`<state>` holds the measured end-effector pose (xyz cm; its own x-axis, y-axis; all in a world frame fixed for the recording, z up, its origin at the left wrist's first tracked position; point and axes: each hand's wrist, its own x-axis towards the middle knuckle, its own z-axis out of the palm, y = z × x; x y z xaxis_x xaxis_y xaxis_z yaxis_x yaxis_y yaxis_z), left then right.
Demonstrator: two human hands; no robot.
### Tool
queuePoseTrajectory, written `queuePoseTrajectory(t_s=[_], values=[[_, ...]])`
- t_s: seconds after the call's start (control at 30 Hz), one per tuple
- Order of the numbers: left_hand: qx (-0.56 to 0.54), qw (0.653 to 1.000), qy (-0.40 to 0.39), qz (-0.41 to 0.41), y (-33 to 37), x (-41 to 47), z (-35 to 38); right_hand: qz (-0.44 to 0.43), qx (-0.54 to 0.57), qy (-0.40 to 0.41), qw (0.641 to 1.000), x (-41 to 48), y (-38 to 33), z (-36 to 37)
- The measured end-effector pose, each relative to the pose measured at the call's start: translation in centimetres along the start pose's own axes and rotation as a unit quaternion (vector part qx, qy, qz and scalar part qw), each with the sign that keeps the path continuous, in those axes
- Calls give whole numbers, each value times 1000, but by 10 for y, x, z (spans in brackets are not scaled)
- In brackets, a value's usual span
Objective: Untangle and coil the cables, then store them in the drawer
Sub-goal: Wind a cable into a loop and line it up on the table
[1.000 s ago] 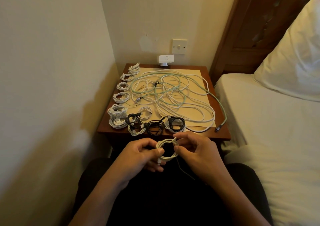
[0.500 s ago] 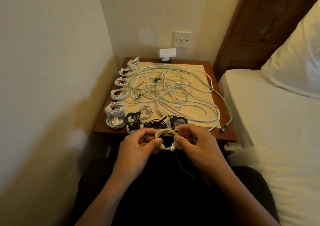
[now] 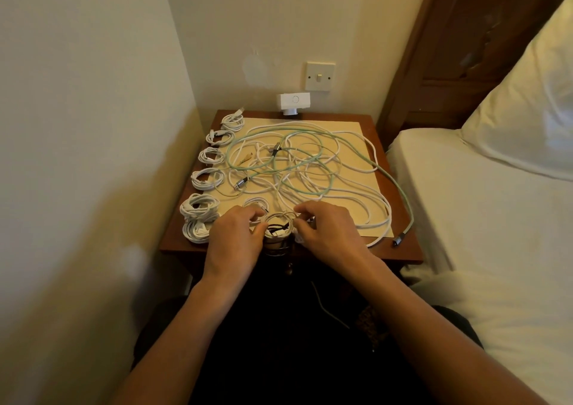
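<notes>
Both hands grip one small white coil [image 3: 277, 218]: the left hand [image 3: 235, 237] pinches its left side between thumb and curled fingers, and the right hand [image 3: 328, 234] pinches its right side the same way. Coil is held roughly flat at the front edge of the table [image 3: 400, 252], directly over a black cable [image 3: 276, 228]; whether the two touch cannot be told. A tangle [image 3: 294, 169] of loose white cables is spread across the mat [image 3: 350, 131], uncoiled. A green cable [image 3: 400, 187] runs through it and off the mat's right side, its plug end lying near the table's front right corner. White bundles [image 3: 207, 179] stand in a row along the table's left edge, the nearest two touching. A switch [image 3: 320, 76] is on the wall behind the table. The bed [image 3: 496, 249] is just beside the table on the right
</notes>
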<state>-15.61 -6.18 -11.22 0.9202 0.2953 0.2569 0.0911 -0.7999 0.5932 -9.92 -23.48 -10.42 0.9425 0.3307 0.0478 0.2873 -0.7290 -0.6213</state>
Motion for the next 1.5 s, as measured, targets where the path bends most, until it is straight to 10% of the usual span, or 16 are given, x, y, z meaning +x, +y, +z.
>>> queuePoseTrajectory(t_s=[0.43,0.97,1.2,1.5], values=[[-63,998,3,-10,3,14,-27,38,-62,58,996,54,65,-49],[-33,999,-1,25,-19,83,-34,-208,-329,-76,918,202,20,-25],[-47,999,23,6,-19,87,-55,-241,-194,53,949,194,-27,-108],[-113,986,96,75,52,103,-103,-353,-193,227,887,137,-107,-225]])
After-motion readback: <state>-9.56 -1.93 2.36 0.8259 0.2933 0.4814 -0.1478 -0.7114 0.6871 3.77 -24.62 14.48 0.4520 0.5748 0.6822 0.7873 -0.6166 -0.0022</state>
